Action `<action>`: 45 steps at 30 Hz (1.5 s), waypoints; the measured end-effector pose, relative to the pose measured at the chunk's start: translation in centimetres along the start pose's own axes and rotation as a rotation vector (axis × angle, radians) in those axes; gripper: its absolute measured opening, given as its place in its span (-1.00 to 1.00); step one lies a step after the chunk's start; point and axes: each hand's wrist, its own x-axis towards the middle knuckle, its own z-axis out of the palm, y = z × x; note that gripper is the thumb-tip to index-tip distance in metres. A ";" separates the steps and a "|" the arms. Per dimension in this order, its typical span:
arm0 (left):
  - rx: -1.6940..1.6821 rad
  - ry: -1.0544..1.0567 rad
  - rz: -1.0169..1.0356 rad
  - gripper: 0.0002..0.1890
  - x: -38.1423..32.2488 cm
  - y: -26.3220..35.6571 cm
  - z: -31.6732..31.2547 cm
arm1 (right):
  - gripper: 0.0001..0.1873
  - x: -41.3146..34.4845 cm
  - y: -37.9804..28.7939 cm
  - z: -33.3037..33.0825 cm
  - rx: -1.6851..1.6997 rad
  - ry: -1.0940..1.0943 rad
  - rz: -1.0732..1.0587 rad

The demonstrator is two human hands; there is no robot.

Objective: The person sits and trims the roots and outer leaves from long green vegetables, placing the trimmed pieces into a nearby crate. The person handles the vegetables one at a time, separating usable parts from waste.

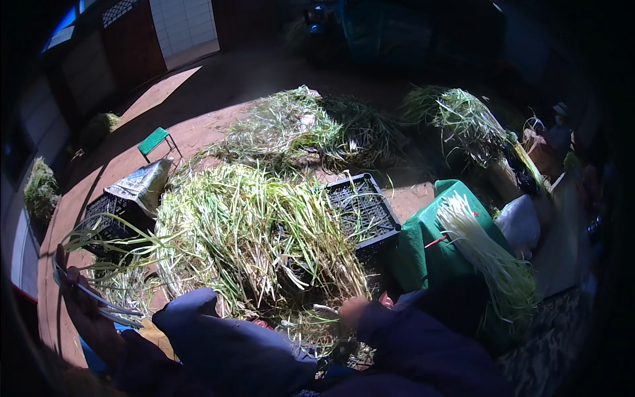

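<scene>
Long pale-green leafy stalks (111, 305), which look like yellow chives or garlic greens, are in my left hand (82, 302) at the far left. Their leaves fan out above the fingers and their white ends point right. My right hand (353, 311) is at the near lower edge of a large heap of similar leafy stalks (248, 223). Its fingertips are turned away, so whether it grips anything is hidden. To the right, a bundle of paler stalks (481, 253) lies on a green cloth (416, 248), with red strips beside it.
A black plastic crate (367, 238) stands behind the heap's right side, and another dark crate (114, 218) with a sack (141, 183) is at left. Beyond are a green stool (154, 140) and more leafy heaps (297, 124). A person (560, 126) is at far right.
</scene>
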 end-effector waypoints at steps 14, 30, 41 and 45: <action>-0.167 0.249 -0.693 -0.75 -10.1 -15.1 7.2 | -0.67 7.2 -0.4 1.9 0.936 0.281 0.283; -0.089 0.077 -1.312 -0.76 -21.5 -24.8 9.9 | -0.78 -4.1 -2.8 -6.7 1.477 -0.068 -0.127; 0.047 0.111 -1.167 -0.90 -21.8 -23.9 11.6 | -0.69 -3.0 -4.3 -5.2 1.696 -0.065 -0.019; 0.029 0.084 -1.208 -0.92 -21.7 -23.2 11.7 | -0.69 -1.8 -4.8 -4.9 1.803 0.058 0.092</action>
